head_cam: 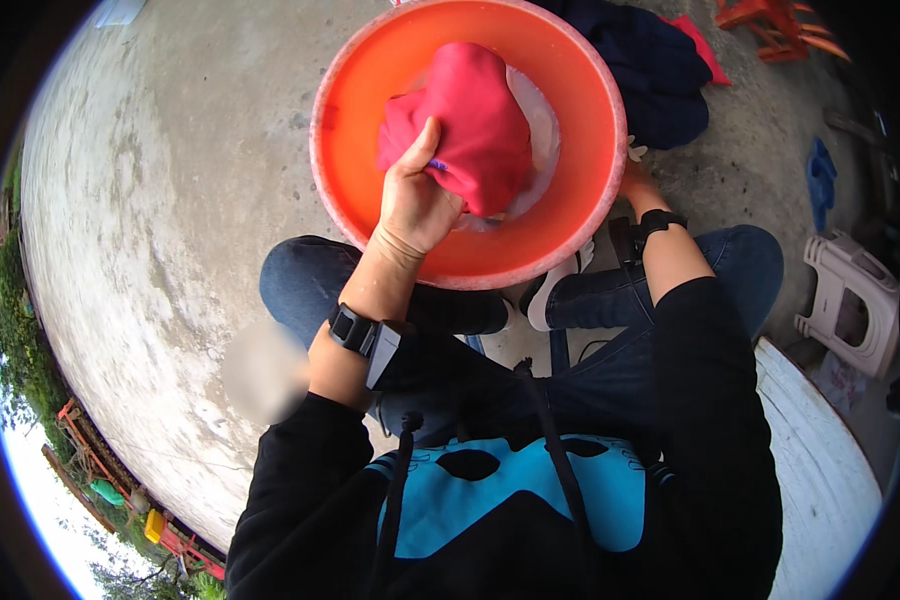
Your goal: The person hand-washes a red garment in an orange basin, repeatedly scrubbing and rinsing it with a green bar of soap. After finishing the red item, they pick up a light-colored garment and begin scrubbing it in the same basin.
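My left hand (424,199) grips a bunched red cloth (480,112) with the thumb on top. A small blue-purple mark shows on the cloth near the thumb. The bundle is inside a large orange plastic basin (581,150), where whitish, cloudy water (540,124) shows beside it. My right hand (634,182) is low at the basin's right outer side. The rim hides most of its fingers, so its grip cannot be seen. A small pale object (636,150) shows just beyond that hand. Both forearms wear black straps with devices.
Dark navy fabric (637,75) lies on the concrete floor (195,150) past the basin, with a red cloth piece (697,49) beside it. To the right are a blue slipper (820,180), a beige plastic stool (851,300) and a red-orange plastic item (776,30). My knees flank the basin.
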Demonstrator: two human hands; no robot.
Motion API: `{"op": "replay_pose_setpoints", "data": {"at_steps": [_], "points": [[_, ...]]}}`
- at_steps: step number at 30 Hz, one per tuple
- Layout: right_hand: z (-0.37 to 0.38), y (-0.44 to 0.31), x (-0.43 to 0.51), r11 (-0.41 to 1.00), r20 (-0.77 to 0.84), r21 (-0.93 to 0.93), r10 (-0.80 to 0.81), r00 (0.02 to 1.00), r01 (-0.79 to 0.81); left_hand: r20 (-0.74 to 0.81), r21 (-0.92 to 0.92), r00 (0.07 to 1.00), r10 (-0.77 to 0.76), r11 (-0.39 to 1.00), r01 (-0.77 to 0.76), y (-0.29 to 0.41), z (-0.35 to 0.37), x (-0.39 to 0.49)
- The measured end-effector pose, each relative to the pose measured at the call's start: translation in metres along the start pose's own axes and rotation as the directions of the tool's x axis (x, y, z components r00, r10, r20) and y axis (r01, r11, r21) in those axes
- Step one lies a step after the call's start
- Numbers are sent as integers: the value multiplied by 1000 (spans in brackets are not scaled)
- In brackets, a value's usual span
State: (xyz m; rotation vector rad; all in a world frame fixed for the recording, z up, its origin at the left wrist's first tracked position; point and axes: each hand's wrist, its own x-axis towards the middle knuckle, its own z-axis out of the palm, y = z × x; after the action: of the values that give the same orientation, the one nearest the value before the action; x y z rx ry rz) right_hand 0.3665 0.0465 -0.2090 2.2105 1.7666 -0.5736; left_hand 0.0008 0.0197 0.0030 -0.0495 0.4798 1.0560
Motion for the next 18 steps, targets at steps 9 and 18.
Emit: {"op": "replay_pose_setpoints", "data": {"at_steps": [9, 18], "points": [[-213, -165, -149, 660, -570, 256, -487, 662, 706, 125, -40, 992, 32, 999, -27, -9, 6, -2], [-171, -212, -191, 793, -183, 326, -482, 857, 515, 86, -79, 987, 133, 989, -126, -3, 6, -7]]}}
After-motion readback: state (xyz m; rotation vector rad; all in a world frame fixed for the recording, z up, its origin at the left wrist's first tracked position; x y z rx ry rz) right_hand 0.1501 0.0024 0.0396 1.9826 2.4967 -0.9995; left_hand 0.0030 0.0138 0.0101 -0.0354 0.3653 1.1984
